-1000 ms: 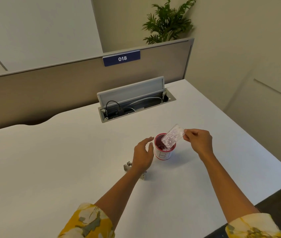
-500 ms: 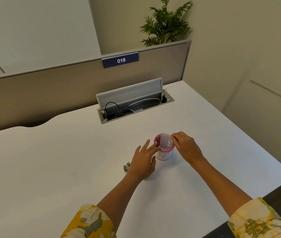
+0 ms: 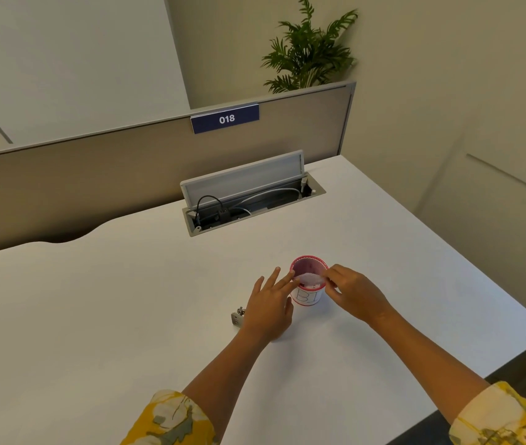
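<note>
Head view: the clear pouch (image 3: 309, 279) sits at the mouth of the cup (image 3: 306, 296), folded or crumpled across the near side of the rim, partly inside and partly riding at rim level. How deep its lower end goes I cannot tell, since the cup wall hides it. The cup is small, with a red rim and red base band, a white side with drawn letters and a dark pinkish inside. It stands upright on the white table (image 3: 127, 316), right of the middle and between the two hands. The right hand (image 3: 353, 292) pinches the pouch's right edge at the rim with thumb and fingertips, a narrow grip on the pouch. The left hand (image 3: 268, 311) is spread with fingers straight; its fingertips touch the pouch's left end at the rim, pressing and not gripping. In my judgement the stowing is about half done: the pouch is at the cup and started in. What is left is pushing it fully below the rim and letting go. A small metal clip (image 3: 237, 317) lies on the table just beside the left wrist, untouched. Further out are an open cable box (image 3: 249, 200) set in the table, a partition (image 3: 94, 175) with the plate 018 (image 3: 225, 119), and a plant (image 3: 310, 49) behind it.
</note>
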Demonstrator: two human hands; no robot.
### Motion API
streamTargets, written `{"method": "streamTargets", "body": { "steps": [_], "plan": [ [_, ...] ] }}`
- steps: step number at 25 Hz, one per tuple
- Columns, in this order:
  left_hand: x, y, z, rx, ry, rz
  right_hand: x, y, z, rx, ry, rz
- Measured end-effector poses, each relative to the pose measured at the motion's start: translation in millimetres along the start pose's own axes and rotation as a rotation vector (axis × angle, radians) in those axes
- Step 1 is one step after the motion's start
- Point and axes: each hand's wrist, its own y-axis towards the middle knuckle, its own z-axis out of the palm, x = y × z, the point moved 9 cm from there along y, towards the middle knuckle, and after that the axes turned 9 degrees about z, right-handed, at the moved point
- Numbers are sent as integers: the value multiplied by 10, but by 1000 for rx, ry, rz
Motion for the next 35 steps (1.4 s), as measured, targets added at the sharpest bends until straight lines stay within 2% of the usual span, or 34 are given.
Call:
{"method": "streamTargets", "body": {
  "steps": [10,20,22,25,29,32,35],
  "plan": [
    [5,-15,33,17,46,8,13,-101,-199,-193,-93,4],
    [15,-21,64,26,67,18,-162,-114,-255,-200,37,206],
    [2,-22,52,19,53,23,-240,-122,-283,-213,200,359],
    [-17,-7,39,16,52,24,-486,-180,-296,-280,536,743],
    [-44,6,-27,-39,-65,-2,-651,-318,85,-144,1145,1254],
    [106,-44,-122,-175,-413,-207,-344,-290,244,-39,1470,1343],
    [201,-135,-319,-384,-750,-298,96,-167,345,66,1591,1317]
  ]
}}
